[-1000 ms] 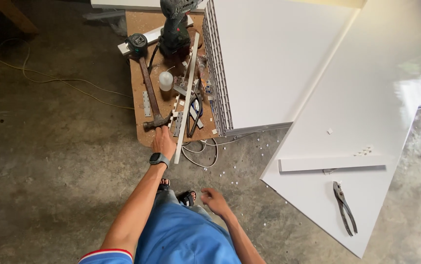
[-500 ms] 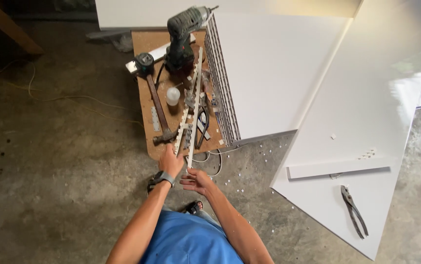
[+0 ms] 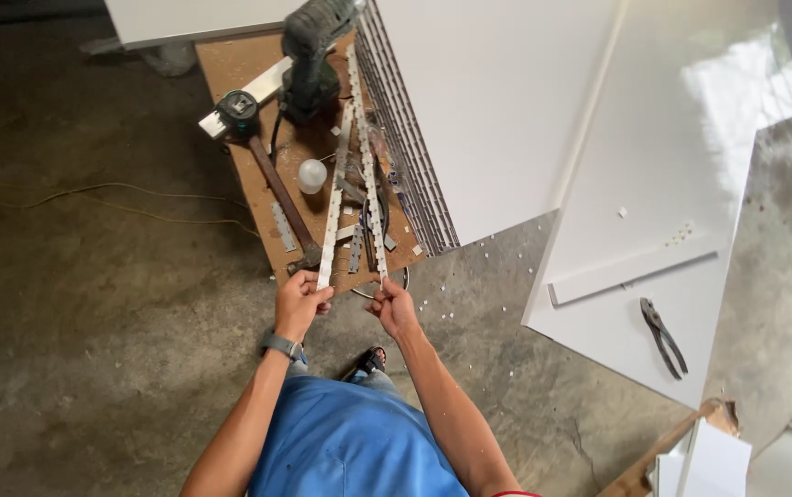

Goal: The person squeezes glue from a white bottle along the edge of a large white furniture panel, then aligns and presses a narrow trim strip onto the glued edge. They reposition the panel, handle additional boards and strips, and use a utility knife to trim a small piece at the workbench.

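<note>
My left hand (image 3: 300,303) grips the near end of a long white perforated metal strip (image 3: 333,193) that slants up over a brown board (image 3: 240,175). My right hand (image 3: 393,307) holds the near end of a second white strip (image 3: 366,166); the two strips spread apart toward me and meet at the far end. I wear a watch on the left wrist. On the board lie a hammer (image 3: 278,198), a dark power drill (image 3: 313,46), a small white bulb (image 3: 311,173) and loose metal brackets.
Large white panels (image 3: 506,101) lie to the right, one with a narrow white bar (image 3: 631,269) and pliers (image 3: 663,333) on it. A stack of thin sheets (image 3: 410,156) edges the board. A yellow cord (image 3: 92,198) runs across the concrete floor at left.
My left hand left the hammer's end and took a strip. My right hand rose from beside my leg and took a second strip; the two strips now spread apart.
</note>
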